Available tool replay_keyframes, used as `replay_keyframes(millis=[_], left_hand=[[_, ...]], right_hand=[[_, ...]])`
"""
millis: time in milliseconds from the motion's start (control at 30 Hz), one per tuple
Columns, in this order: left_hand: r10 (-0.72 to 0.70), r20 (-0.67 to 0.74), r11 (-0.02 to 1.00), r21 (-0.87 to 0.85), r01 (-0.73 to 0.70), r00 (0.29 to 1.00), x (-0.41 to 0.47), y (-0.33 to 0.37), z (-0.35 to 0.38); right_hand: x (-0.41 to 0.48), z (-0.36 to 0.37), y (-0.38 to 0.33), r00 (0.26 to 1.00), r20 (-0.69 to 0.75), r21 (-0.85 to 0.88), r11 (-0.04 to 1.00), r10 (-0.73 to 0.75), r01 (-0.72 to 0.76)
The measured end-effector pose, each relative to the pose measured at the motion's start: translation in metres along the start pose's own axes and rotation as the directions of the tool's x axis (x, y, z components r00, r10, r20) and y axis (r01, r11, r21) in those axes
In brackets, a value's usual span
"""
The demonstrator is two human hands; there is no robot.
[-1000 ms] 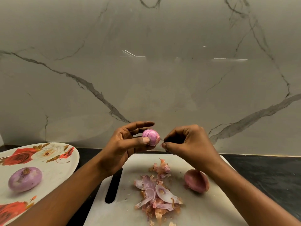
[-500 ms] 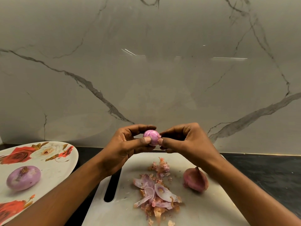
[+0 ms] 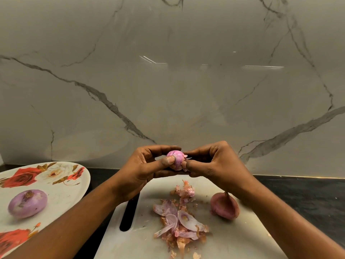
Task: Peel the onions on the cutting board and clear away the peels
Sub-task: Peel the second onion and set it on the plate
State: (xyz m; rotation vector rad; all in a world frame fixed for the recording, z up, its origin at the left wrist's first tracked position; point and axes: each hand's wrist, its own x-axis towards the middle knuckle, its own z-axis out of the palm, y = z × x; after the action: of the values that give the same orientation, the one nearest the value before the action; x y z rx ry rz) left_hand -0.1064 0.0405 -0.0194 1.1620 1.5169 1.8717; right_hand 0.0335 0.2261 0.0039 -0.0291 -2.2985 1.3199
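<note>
Mid-peel on onion number two, I'd say. The left hand (image 3: pixel 147 165) has its fingers curled round a small onion (image 3: pixel 175 159), thumb pressed flat on the front of it, holding it up in the air between both hands. The right hand (image 3: pixel 214 163) comes in from the other side, thumb and forefinger pinching a thin skin flap (image 3: pixel 187 156) that sticks out at the onion's right edge. Both wrists are bent inward and the knuckles nearly meet, so it's a tight little two-handed huddle.

Next move, my guess: pull that flap away from the left hand while the left grip stays firm, then turn the onion to find another loose edge. It's papery stuff and will probably tear short.

Right below the hands is the pile of peels (image 3: pixel 179 219) on the cutting board (image 3: pixel 242 240), none of it cleared yet. Just under the right wrist lies an unpeeled onion (image 3: pixel 224 205), dry skin and stalk on, so at least one more to go. Well out past the left forearm there's a flowered plate (image 3: pixel 65 186) with a peeled onion (image 3: pixel 27 203) on it. Dark counter (image 3: pixel 298 193) beyond the right arm
</note>
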Motion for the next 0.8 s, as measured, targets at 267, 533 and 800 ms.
replay_keyframes(millis=[267, 533, 800], left_hand=[[0.012, 0.036, 0.999, -0.048, -0.011, 0.999, -0.0013, 0.0022, -0.0006], [0.004, 0.015, 1.0, -0.01, -0.004, 1.0, -0.0008, 0.0025, -0.0011], [-0.009, 0.027, 1.0, -0.004, 0.009, 1.0, -0.0023, 0.0031, -0.0001]], right_hand=[[0.0009, -0.0011, -0.0017, 0.999, -0.039, 0.042, 0.999, -0.009, 0.01], [-0.0017, 0.0009, -0.0035, 1.0, -0.026, 0.053, 0.999, -0.011, 0.013], [-0.001, 0.0004, -0.002, 0.999, -0.019, -0.012, 0.999, -0.034, 0.033]])
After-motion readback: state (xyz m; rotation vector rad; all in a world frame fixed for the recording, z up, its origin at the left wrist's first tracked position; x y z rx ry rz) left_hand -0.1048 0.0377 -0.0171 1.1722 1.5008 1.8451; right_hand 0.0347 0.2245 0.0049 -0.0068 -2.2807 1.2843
